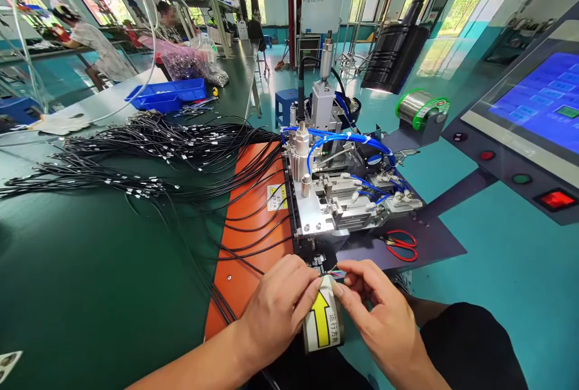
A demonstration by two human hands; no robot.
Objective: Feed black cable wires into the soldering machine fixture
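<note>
My left hand (289,293) is closed with thumb and fingers pinching the end of a black cable, most of which the hand hides. Thin coloured wires (335,273) fan out from that end, and my right hand (382,308) pinches at their tips. Just below the fingertips is a rounded machine part with a white label (322,320) bearing a yellow arrow. Directly ahead stands a metal bench machine (337,197) with blue air tubes. Several black cables run over its orange plate (253,197) on the left.
A large pile of black cables (181,143) spreads over the green table mat (113,275). Red-handled scissors (402,245) lie on the machine's right base. A solder wire spool (420,110), a control screen (538,100) and a blue tray (169,94) stand around. Two people sit far left.
</note>
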